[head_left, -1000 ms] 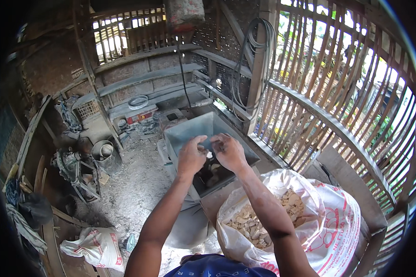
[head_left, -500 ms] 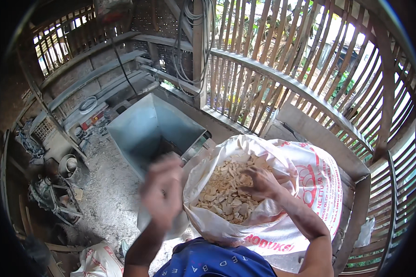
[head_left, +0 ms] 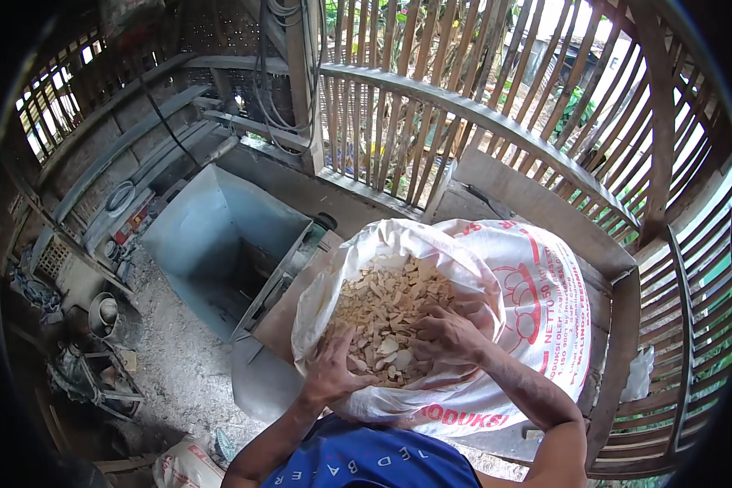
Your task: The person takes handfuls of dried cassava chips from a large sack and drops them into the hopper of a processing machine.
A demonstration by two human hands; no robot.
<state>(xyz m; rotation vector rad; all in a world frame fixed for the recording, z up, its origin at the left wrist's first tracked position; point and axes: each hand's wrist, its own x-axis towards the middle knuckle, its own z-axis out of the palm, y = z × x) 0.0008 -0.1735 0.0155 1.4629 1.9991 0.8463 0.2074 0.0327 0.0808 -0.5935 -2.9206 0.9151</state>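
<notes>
"Where are the pale chips (head_left: 390, 293)?"
"Heaped inside the open white sack (head_left: 545, 285)."
"The hands?"
"Left hand (head_left: 335, 370): thumb and fingers spread apart against the chips, gripping nothing I can see. Right hand (head_left: 447, 334): fingers half curled into them; whether it grips any, I cannot tell."
"Around them?"
"A metal hopper (head_left: 191, 228) to the left; a slatted wall (head_left: 464, 111) beyond."

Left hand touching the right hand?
Apart. The head view shows it: pale chips in the white sack lie plainly visible between the left hand and the right hand.
</notes>
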